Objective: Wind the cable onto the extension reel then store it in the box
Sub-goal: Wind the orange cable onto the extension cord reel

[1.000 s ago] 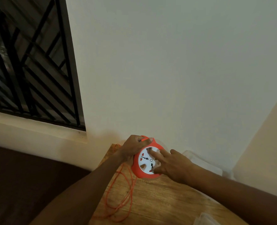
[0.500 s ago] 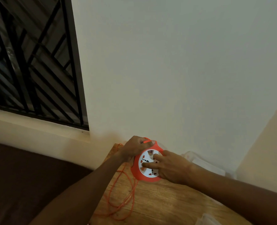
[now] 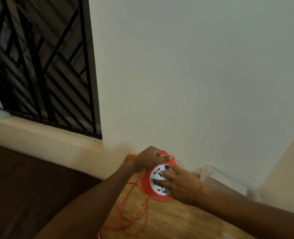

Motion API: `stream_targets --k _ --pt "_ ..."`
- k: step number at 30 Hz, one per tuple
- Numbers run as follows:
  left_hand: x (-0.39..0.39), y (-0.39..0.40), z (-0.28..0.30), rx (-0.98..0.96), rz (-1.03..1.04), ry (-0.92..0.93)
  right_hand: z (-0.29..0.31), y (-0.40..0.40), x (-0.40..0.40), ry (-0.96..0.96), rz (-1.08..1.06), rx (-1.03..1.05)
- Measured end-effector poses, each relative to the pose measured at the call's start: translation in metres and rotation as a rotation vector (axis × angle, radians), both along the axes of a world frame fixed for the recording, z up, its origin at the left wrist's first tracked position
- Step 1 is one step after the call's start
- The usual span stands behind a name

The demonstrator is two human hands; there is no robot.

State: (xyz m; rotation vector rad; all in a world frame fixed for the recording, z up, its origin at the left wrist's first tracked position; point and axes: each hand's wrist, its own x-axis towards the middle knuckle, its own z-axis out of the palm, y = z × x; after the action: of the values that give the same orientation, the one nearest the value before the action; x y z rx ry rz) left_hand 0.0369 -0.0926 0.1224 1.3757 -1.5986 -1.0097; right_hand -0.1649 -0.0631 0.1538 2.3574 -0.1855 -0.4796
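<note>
Orange cable (image 3: 135,211) looks limp & tangle-prone, so I grip the rigid reel (image 3: 147,187) rim w/ left hand (image 3: 149,159), right hand (image 3: 180,184) fingers pressing its white face.

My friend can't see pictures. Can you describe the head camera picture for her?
Two bare hands work a round orange extension reel on a wooden table: left hand grips its top, right hand presses its white socket face. Loose orange cable trails left.
</note>
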Motion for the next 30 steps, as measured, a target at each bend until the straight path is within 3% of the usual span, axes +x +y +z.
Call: stream_targets --k 5,10,15,22,30 --pt "-0.005 0.003 -0.001 0.001 0.059 0.065 -0.001 0.011 0.007 0.019 -0.108 -0.140" --pt "-0.008 0.008 -0.003 0.028 0.150 0.211 0.010 0.015 0.013 -0.221 -0.272 -0.049" --pt "-0.010 0.006 -0.002 0.028 0.179 0.198 0.016 0.012 0.014 -0.223 -0.325 0.024" --pt "-0.003 0.010 -0.006 0.037 0.172 0.263 0.018 0.001 -0.012 -0.213 0.012 0.068" --pt "-0.008 0.005 -0.004 0.050 0.056 0.075 0.011 -0.008 -0.016 -0.086 0.035 0.186"
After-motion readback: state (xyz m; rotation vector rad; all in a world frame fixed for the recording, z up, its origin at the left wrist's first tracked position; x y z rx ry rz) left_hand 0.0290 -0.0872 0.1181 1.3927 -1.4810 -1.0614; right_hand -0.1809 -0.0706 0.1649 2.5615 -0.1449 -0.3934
